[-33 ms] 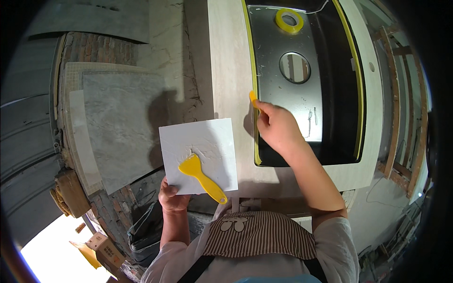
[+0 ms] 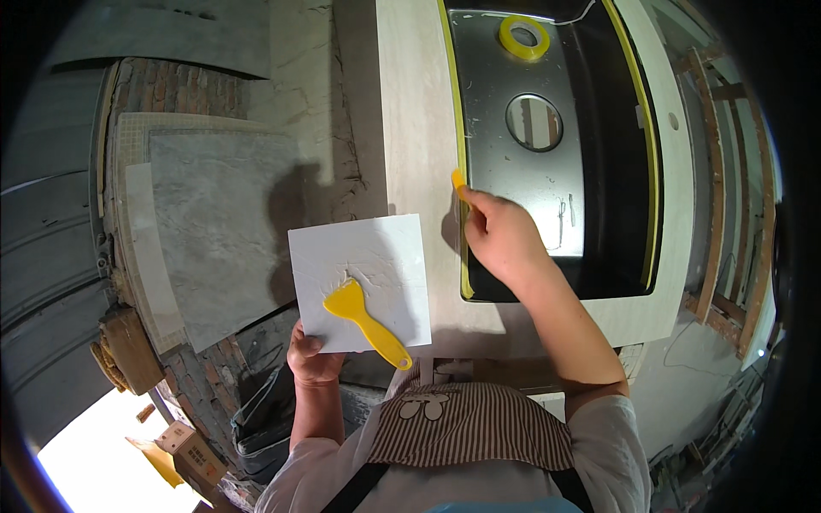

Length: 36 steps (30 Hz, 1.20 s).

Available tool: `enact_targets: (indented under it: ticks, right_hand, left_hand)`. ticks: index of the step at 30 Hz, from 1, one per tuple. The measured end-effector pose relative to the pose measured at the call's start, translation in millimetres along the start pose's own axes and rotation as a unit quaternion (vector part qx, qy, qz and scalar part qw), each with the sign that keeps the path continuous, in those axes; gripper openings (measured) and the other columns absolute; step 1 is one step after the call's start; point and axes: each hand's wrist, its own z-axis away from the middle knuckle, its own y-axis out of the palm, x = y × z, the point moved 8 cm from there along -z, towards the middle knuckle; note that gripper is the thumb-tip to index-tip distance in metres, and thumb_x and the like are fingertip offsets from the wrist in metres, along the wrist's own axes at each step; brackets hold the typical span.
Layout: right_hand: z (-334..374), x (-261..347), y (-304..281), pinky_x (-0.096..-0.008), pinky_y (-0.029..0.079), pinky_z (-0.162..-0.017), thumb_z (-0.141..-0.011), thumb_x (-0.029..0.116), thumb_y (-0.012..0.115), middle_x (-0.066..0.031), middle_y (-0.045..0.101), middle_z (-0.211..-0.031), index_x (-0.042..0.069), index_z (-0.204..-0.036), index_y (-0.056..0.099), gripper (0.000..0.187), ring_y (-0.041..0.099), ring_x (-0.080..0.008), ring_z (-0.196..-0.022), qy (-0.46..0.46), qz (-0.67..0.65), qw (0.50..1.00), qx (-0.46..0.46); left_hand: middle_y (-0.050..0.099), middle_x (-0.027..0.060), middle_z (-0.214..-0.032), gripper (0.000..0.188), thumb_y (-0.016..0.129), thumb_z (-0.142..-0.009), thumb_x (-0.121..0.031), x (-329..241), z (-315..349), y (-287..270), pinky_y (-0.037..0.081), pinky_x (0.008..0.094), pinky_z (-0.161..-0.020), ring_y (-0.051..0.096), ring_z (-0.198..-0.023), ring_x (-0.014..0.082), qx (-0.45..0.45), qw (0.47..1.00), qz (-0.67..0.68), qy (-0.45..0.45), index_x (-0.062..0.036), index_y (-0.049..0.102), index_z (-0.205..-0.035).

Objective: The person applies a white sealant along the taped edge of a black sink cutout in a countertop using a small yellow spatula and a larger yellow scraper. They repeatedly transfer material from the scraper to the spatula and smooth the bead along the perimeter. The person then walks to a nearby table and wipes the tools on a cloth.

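Observation:
My left hand (image 2: 314,356) grips the lower left corner of a white square board (image 2: 398,256), thumb on top. White paste is smeared over the middle of the board. On it lies a yellow putty knife (image 2: 369,323), its handle end reaching past the near edge. In my right hand (image 2: 506,239) is a small yellow scraper (image 2: 460,182), mostly hidden by the fingers. Its tip is at the left edge of a dark metal sink (image 2: 522,197), where yellow tape (image 2: 465,278) borders the rim.
The sink sits in a pale countertop (image 2: 419,111). Inside it, a roll of yellow tape (image 2: 511,49) lies beyond the round drain hole (image 2: 534,124). Grey slabs (image 2: 222,214) are at the left, near a cardboard box (image 2: 195,453). A wooden frame (image 2: 710,188) stands at right.
My right hand and the small scraper have shifted very slightly toward me along the sink's left edge. My left hand, the board and the putty knife stay put.

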Motion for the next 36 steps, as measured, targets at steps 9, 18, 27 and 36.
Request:
enact_targets:
  ticks: [9, 18, 27, 36]
  right_hand:
    - [0, 7, -24, -0.0409, 0.052, -0.067, -0.082, 0.014, 0.058, -0.0176, 0.067, -0.08, 0.004, -0.111, 0.065, 0.032, 0.064, -0.0339, -0.072, -0.036, -0.029, 0.998, -0.045]
    - [-38, 0, -21, -0.0364, 0.051, -0.071, -0.084, 0.014, 0.057, -0.0156, 0.067, -0.087, 0.005, -0.122, 0.061, 0.039, 0.064, -0.0303, -0.077, 0.039, -0.062, 0.997, 0.003]
    - [9, -5, 2, -0.0387, 0.052, -0.067, -0.081, 0.012, 0.058, -0.0159, 0.066, -0.082, 0.006, -0.118, 0.063, 0.038, 0.064, -0.0319, -0.073, -0.006, -0.018, 1.0, 0.017]
    - [36, -9, -35, -0.0264, 0.048, -0.059, -0.085, 0.007, 0.058, -0.011, 0.064, -0.073, 0.003, -0.119, 0.062, 0.034, 0.058, -0.0145, -0.057, -0.007, -0.142, 0.99, -0.02]
  left_hand:
    - [0.061, 0.0236, -0.112, 0.06, 0.06, -0.064, -0.008, -1, 2, -3, 0.058, 0.0538, -0.067, 0.065, -0.09, 0.0408, 0.01, 1.0, -0.011, -0.006, 0.012, 0.052, -0.12]
    - [0.058, 0.0244, -0.116, 0.066, 0.06, -0.066, -0.01, -5, 6, -10, 0.059, 0.0535, -0.067, 0.064, -0.095, 0.0415, 0.007, 1.0, -0.008, 0.01, 0.0115, 0.045, -0.126]
    - [0.056, 0.0246, -0.118, 0.069, 0.059, -0.066, -0.01, -2, 5, -11, 0.059, 0.0548, -0.069, 0.063, -0.097, 0.0419, 0.034, 0.999, -0.002, -0.004, 0.0108, 0.043, -0.13]
    - [0.057, 0.0229, -0.12, 0.069, 0.06, -0.066, -0.011, -7, 11, -9, 0.058, 0.053, -0.077, 0.062, -0.102, 0.0396, 0.037, 0.999, -0.007, 0.003, 0.0091, 0.043, -0.131]
